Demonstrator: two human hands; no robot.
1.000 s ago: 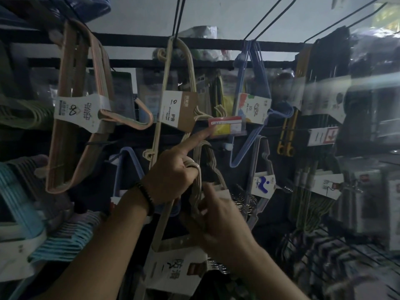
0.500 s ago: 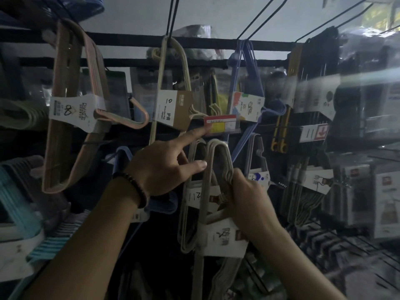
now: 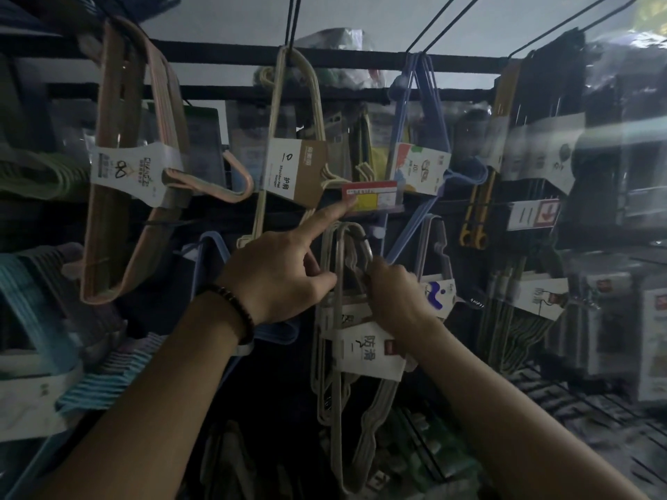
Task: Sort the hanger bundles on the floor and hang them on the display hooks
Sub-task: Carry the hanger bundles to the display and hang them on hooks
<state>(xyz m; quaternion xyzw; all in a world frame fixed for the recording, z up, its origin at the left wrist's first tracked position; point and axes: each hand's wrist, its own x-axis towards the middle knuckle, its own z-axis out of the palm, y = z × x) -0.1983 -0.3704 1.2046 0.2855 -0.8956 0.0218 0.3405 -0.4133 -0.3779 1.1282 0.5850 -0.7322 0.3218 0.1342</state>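
Note:
My right hand [image 3: 395,299] grips a grey-beige hanger bundle [image 3: 339,391] just below its top loop. That bundle has a white paper label [image 3: 371,353], and its loop sits right under the red and yellow price tag [image 3: 373,200]. The straight index finger of my left hand [image 3: 278,274] touches the tag's lower left corner. Its other fingers are curled, and its thumb lies against the bundle's left side. The display hook behind the tag is hidden.
Above hang a pink hanger bundle [image 3: 144,167], a cream bundle [image 3: 294,138] and a blue bundle [image 3: 422,138]. Light blue hangers [image 3: 29,301] crowd the left. A grey bundle with a blue-marked label [image 3: 438,294] hangs just right of my hand. Packaged goods fill the right, over a wire shelf [image 3: 577,409].
My right hand has lifted the grey-beige bundle from low down up to just under the price tag. My left index finger has stayed on the tag.

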